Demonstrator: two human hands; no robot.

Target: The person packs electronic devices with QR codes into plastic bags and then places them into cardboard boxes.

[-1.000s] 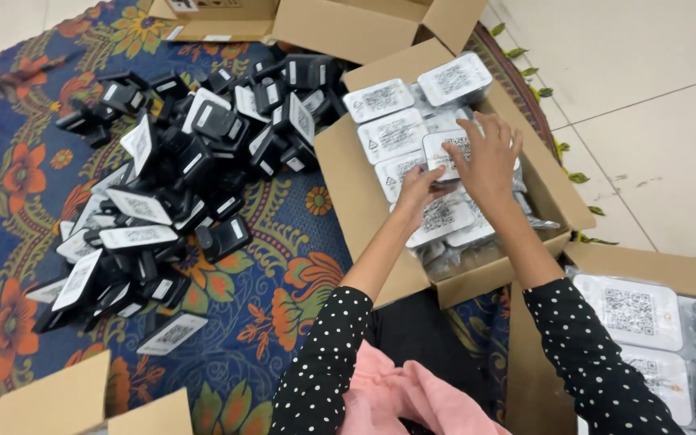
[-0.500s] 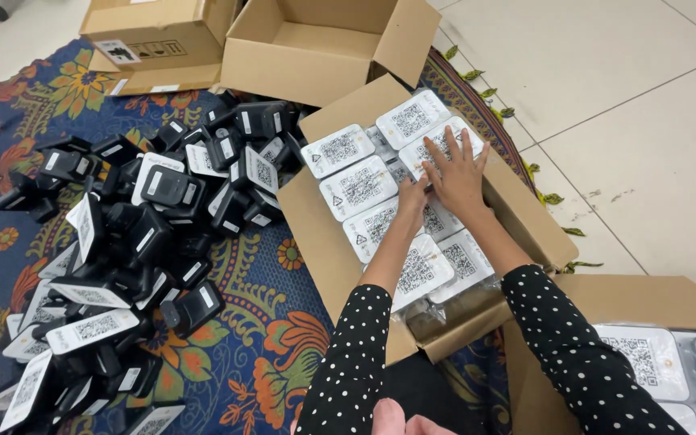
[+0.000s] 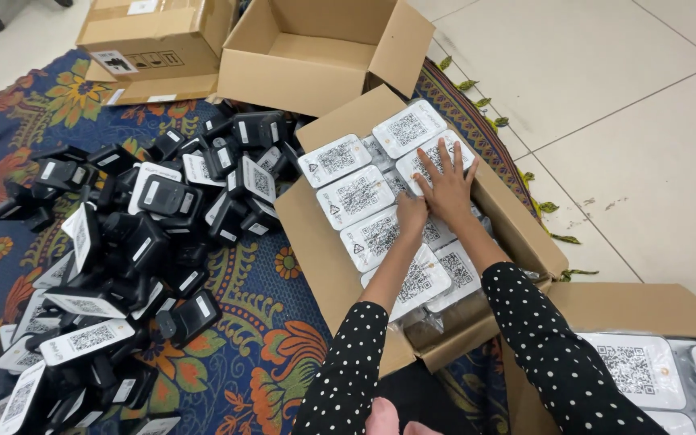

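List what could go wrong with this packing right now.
1. The white packs lie loose and overlapping in the open box; pressing with the right hand and left hand might tilt or jam them.
2. The box's front corner looks bulged, so it may split.
3. The black devices are heaped beside the box and might slide.

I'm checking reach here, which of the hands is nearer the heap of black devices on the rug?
Left. The left hand lies on the packs in the open box, on the side toward the black devices; the right hand presses packs farther away.
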